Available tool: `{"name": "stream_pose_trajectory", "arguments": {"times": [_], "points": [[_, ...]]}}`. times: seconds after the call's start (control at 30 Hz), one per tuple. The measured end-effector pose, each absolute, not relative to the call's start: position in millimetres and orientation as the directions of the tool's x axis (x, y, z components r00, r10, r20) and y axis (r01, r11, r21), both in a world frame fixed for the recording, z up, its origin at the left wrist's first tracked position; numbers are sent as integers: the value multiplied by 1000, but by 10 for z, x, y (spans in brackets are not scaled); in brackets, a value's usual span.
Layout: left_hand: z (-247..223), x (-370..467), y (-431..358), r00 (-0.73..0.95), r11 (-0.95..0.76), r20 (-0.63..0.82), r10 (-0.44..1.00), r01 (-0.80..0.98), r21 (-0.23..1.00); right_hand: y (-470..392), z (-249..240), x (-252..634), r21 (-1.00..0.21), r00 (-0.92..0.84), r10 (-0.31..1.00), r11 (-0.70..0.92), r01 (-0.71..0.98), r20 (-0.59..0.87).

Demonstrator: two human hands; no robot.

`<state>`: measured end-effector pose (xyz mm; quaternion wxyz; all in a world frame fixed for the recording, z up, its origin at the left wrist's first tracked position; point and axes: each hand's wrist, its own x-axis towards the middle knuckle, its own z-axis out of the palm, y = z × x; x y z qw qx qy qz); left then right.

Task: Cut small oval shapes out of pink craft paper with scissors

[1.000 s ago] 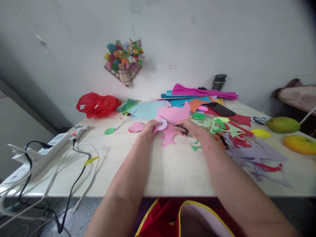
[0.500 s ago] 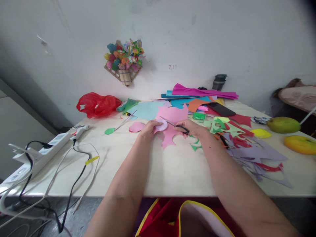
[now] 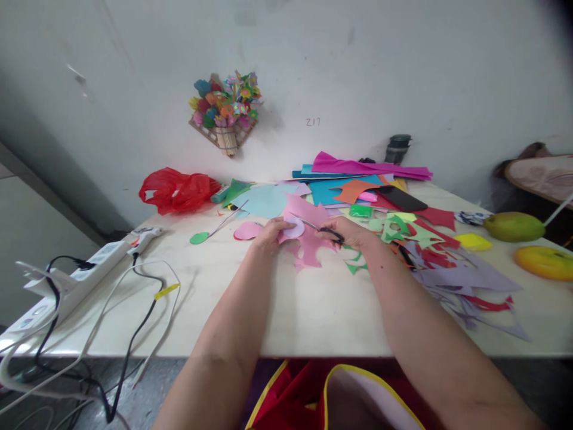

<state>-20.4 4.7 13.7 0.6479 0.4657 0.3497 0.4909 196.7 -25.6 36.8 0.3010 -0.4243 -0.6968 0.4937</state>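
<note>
My left hand (image 3: 271,233) is closed on a pink sheet (image 3: 307,209) and a pale lilac disc (image 3: 294,228) laid over it. In my right hand (image 3: 344,233) are scissors (image 3: 332,234) with black handles. Their blades point left, at the edge of the disc and across the pink sheet. The lower part of the sheet has ragged, curved cut edges. Pink and red rounded pieces (image 3: 248,231) lie just left of my left hand. Further left is a green oval (image 3: 199,238) beside a thin stick (image 3: 228,217).
Coloured scraps (image 3: 447,269) spread over the right side, near a phone (image 3: 403,198) and two mangoes (image 3: 513,227). A red plastic bag (image 3: 178,190) sits at the back left. A power strip (image 3: 67,280) with loose cables lines the left edge. Rolled sheets (image 3: 367,167) lie along the wall.
The pink sheet has turned and shifted between my hands; its upper right corner no longer reaches as far right. Both hands stay nearly in place.
</note>
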Motion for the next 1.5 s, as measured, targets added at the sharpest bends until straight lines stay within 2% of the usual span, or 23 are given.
{"name": "stream_pose_trajectory", "arguments": {"times": [0.2, 0.53, 0.7, 1.5], "points": [[151, -202, 39, 273, 96, -5, 962, -323, 941, -258, 355, 1976, -945, -464, 886, 166, 282, 18], [132, -190, 42, 378, 150, -29, 925, -294, 944, -275, 387, 1974, -961, -507, 858, 65, 268, -83], [142, -186, 22, 395, 178, -57, 917, -278, 944, -290, 394, 1972, -936, -499, 863, 107, 335, -80], [177, -168, -8, 433, 190, -55, 900, -274, 943, -269, 362, 1918, -923, -478, 876, 139, 360, -55]]}}
